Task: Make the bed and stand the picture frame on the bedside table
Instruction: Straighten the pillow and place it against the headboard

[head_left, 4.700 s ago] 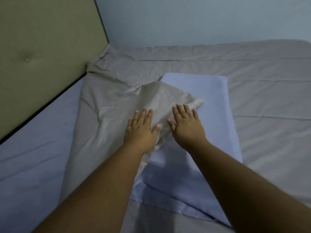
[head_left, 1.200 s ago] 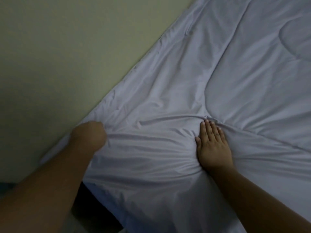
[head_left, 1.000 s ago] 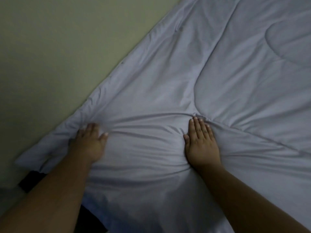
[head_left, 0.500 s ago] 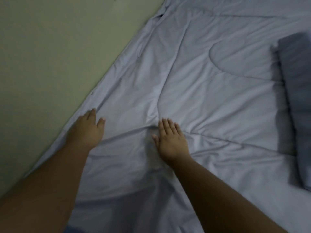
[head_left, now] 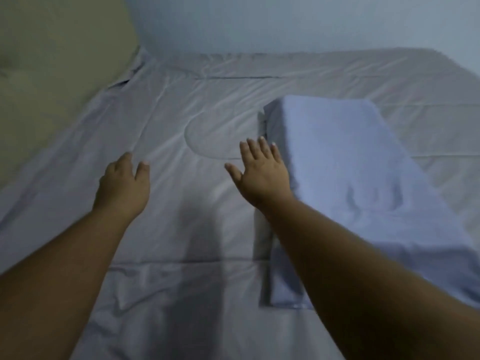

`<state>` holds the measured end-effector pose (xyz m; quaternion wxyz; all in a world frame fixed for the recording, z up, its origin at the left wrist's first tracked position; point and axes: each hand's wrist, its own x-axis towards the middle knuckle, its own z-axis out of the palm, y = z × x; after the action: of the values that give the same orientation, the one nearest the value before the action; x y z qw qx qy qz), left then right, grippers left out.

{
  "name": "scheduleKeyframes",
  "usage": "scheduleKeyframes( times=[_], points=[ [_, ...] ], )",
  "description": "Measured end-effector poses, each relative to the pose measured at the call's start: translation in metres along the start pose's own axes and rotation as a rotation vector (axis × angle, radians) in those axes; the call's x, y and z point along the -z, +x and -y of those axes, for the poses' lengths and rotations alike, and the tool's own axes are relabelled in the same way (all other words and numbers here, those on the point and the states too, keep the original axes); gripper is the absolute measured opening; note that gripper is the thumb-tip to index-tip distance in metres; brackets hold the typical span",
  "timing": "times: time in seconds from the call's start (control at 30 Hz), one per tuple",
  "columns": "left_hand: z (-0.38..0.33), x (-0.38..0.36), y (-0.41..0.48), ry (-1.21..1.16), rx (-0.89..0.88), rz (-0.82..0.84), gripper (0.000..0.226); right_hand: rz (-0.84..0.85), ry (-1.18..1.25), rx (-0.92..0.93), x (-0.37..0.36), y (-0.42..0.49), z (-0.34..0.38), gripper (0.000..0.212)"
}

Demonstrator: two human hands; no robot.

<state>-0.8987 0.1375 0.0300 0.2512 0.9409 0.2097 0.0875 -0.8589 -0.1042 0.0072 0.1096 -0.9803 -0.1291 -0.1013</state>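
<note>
Now both hands, left hand [head_left: 122,188] and right hand [head_left: 262,170], spread empty-gripped over the quilt [head_left: 181,120], pillow [head_left: 350,178] just right.

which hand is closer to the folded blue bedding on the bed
The right hand: its open fingers reach the near edge of the folded blue bedding. The left hand hovers well away over the grey quilt.

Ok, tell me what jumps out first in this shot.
Two bare forearms reach in from the bottom edge, the left hand and right hand open, fingers spread, over a pale grey quilt that covers the bed. On the right lies a folded blue blanket, close against the right hand's fingertips. A beige padded headboard fills the upper left.
</note>
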Motion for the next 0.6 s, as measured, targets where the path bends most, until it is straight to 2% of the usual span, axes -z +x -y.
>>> scheduleKeyframes(
  times=[0.3,0.43,0.6],
  points=[
    [-0.225,-0.145,-0.012,-0.194,-0.117,0.106,0.059,-0.045,-0.154,-0.228,0.053,0.017,-0.265,0.07],
    [-0.279,-0.196,-0.002,-0.185,-0.137,0.14,0.062,-0.064,-0.139,-0.343,0.046,0.025,-0.335,0.068],
    [-0.317,-0.237,0.011,-0.085,-0.181,0.139,0.061,-0.065,-0.106,-0.413,0.022,0.038,-0.385,0.065]
  ],
)
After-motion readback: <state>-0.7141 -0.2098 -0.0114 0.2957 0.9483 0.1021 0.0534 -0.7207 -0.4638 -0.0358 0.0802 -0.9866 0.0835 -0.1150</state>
